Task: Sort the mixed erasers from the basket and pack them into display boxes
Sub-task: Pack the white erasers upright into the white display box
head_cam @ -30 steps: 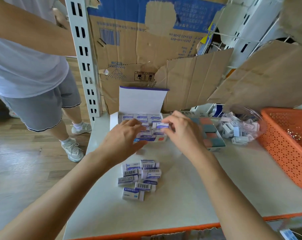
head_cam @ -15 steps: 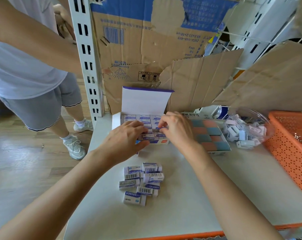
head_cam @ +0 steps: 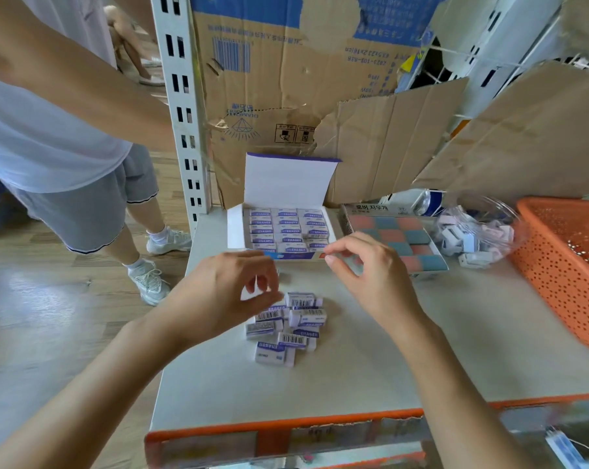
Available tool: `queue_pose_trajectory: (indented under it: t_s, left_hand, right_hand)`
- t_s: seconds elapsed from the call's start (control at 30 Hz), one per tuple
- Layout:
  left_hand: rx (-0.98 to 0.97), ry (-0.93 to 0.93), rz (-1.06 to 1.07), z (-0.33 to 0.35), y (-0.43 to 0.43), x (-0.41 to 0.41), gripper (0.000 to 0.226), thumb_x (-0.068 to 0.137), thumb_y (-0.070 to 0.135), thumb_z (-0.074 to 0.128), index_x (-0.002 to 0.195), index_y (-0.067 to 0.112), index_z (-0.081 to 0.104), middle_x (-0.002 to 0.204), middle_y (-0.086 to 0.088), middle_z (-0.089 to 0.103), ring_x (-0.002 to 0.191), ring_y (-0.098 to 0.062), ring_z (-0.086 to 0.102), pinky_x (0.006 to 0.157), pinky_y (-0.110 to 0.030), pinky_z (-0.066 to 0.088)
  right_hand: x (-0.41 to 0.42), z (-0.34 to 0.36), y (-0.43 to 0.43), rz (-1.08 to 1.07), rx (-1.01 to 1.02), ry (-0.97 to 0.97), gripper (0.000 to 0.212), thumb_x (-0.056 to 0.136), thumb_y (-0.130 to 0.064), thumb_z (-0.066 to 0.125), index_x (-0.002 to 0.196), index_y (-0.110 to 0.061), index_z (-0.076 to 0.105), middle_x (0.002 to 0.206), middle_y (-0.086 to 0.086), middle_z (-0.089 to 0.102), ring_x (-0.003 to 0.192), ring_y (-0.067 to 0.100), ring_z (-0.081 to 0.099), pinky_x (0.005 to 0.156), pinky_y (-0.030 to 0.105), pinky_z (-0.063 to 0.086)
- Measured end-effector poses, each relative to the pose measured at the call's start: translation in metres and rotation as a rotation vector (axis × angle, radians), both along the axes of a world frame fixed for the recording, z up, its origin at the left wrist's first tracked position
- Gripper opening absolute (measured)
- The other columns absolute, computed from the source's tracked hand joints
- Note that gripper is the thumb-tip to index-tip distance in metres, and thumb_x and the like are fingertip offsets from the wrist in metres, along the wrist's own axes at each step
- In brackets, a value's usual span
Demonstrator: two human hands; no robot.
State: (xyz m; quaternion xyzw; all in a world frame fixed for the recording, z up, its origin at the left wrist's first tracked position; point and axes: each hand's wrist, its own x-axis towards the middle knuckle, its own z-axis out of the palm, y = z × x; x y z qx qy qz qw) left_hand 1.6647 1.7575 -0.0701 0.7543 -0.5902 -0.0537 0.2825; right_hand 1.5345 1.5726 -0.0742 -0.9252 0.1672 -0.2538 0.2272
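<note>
left hand [head_cam: 225,292] hovers over pile [head_cam: 286,328], fingers loosely curled, thumb apart, nothing in it; looks set to grab next eraser; right hand [head_cam: 364,269] by front edge of white box [head_cam: 235,228], fingers half curled, thumb near forefinger, nothing visible between; guessing it's parked there to slot pieces in; pile sits just before box on table [head_cam: 354,384], so short reach; count: two boxes, white plus checkered box [head_cam: 370,208]; one basket [head_cam: 557,282] at right; pile roughly eight, stacked, can't be sure
</note>
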Motion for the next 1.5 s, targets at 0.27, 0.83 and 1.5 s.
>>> queue_pose_trajectory:
  t_s: [0.27, 0.83, 1.5]
  left_hand:
    - [0.118, -0.207, -0.181, -0.015, 0.032, -0.020, 0.025, 0.073, 0.055, 0.063, 0.088, 0.035, 0.065, 0.080, 0.015, 0.055, 0.070, -0.004, 0.052, 0.057, -0.013, 0.038]
    - [-0.049, 0.050, -0.232, 0.016, 0.026, -0.017, 0.023, 0.078, 0.023, 0.071, 0.101, 0.025, 0.064, 0.096, 0.011, 0.060, 0.086, -0.001, 0.053, 0.075, -0.010, 0.042]
    - [-0.157, 1.122, 0.157, 0.005, -0.006, -0.030, 0.008, 0.081, 0.006, 0.062, 0.088, 0.008, 0.066, 0.075, -0.001, 0.068, 0.067, -0.010, 0.061, 0.062, -0.018, 0.049]
  right_hand:
    - [-0.021, -0.011, 0.025, 0.008, 0.016, 0.015, 0.014, 0.083, -0.024, 0.057, 0.087, -0.019, 0.069, 0.087, -0.011, 0.063, 0.079, 0.008, 0.061, 0.066, 0.026, 0.049]
    - [-0.033, 0.028, 0.072, 0.222, 0.906, 0.278, 0.027, 0.081, -0.002, 0.066, 0.102, -0.017, 0.058, 0.074, 0.001, 0.066, 0.061, 0.015, 0.062, 0.055, 0.022, 0.048]
    - [-0.030, 0.014, 0.050, 0.136, 0.098, -0.009, 0.026, 0.079, -0.018, 0.072, 0.104, -0.020, 0.065, 0.098, -0.012, 0.058, 0.086, 0.004, 0.056, 0.063, 0.014, 0.050]
